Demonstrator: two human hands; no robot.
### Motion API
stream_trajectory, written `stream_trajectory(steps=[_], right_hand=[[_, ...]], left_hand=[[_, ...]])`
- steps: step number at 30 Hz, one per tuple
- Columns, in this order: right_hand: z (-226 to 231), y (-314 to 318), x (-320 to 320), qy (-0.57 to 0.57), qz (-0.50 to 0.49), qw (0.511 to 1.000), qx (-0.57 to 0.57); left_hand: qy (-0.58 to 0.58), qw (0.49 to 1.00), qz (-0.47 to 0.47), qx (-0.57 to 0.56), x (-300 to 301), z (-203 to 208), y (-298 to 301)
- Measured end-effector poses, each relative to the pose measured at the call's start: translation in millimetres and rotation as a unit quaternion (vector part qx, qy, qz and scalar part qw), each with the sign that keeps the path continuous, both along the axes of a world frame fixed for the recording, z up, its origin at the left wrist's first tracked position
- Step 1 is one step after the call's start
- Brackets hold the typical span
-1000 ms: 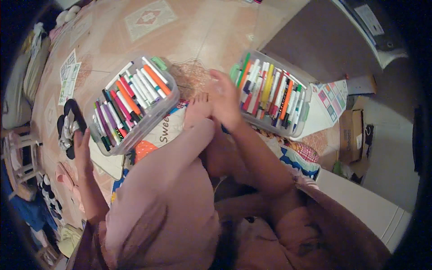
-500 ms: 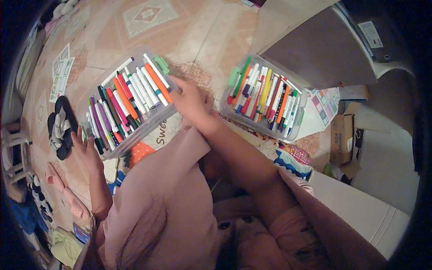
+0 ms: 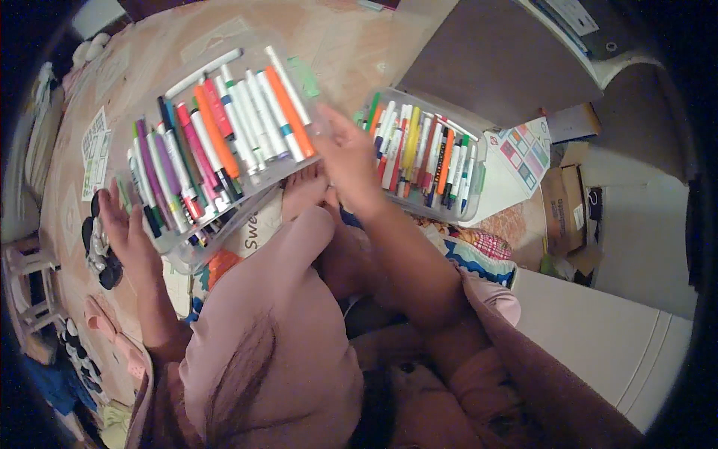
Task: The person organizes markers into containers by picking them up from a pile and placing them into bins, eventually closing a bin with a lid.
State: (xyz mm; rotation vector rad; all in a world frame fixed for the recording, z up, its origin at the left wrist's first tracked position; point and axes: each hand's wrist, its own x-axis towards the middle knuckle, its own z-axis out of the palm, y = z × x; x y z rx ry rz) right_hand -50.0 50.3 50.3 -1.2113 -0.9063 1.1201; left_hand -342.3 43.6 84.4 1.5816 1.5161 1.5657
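A clear plastic tray (image 3: 247, 183) filled with colored markers is raised and tilted in front of me, with green clips at its ends. My right hand (image 3: 348, 153) grips its right end, fingers partly hidden behind the plastic. At the left end, my left hand (image 3: 133, 232) presses against the tray, thumb and fingers around the corner by a green clip (image 3: 123, 196). Below the raised tray, a second clear box (image 3: 241, 218) shows along its edge, with a few more marker ends inside. To the right, another clear box of markers (image 3: 419, 206) rests on the floor.
Printed sheets (image 3: 523, 161) lie beyond the right box, and another sheet (image 3: 96, 157) lies at far left. Black sandals (image 3: 108, 262) and pink slippers (image 3: 112, 333) are on the left. A cardboard carton (image 3: 562, 209) and white cabinet (image 3: 591, 344) stand at right.
Both hands have lifted the near tray of markers upward and toward me, exposing the box under it. My left hand has moved up against its left end. The view has shifted slightly.
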Motion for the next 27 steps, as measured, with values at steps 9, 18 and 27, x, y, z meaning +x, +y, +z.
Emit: stream_trajectory(steps=[9,18,27], right_hand=[[-14,-108,167,-0.156,-0.191,0.969,-0.028],[-90,-166,230,-0.240,-0.313,0.917,-0.060],[-85,-147,237,-0.199,-0.357,0.912,-0.038]], left_hand=[[0.033,0.955,-0.281,-0.089,179,-29,32],[0.085,0.922,-0.378,-0.008,271,-100,36],[0.016,0.926,-0.372,-0.059,282,-114,43]])
